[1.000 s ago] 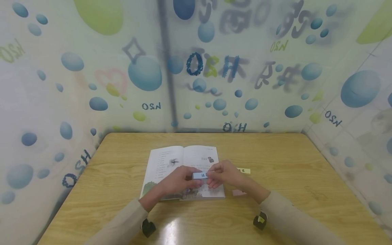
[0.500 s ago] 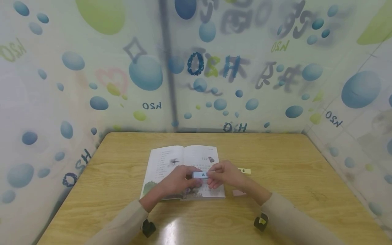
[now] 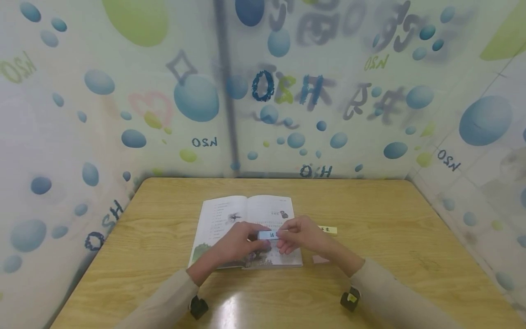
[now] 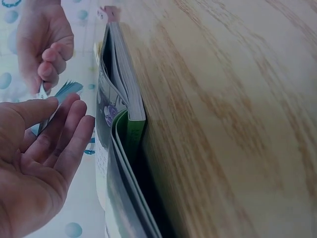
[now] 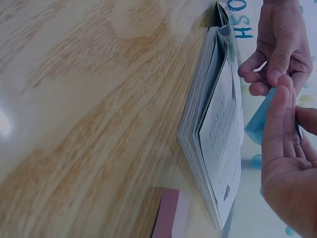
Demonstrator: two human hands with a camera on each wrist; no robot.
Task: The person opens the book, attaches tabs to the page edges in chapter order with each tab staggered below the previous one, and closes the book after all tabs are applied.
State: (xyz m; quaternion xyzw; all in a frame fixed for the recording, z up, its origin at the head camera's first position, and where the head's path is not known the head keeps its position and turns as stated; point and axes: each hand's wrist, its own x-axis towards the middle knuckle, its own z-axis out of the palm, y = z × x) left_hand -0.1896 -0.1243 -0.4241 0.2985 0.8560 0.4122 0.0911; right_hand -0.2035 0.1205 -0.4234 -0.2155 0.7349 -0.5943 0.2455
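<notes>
A small light-blue pad of paper slips with dark writing (image 3: 268, 235) is held between both hands above the open book (image 3: 218, 214). My left hand (image 3: 238, 240) pinches its left end between thumb and fingers. Its right end is pinched by my right hand (image 3: 303, 234), whose fingers cover part of the writing. In the left wrist view the blue slips (image 4: 70, 90) fan apart at one edge. The right wrist view shows the blue pad (image 5: 261, 118) partly behind the right fingers (image 5: 277, 124).
Right of the book lie a yellow strip with writing (image 3: 329, 230) and a pink pad (image 3: 320, 259), shown as a thick block (image 5: 171, 213) in the right wrist view. The wooden table (image 3: 370, 201) meets bubble-patterned walls (image 3: 361, 114) at its back and sides.
</notes>
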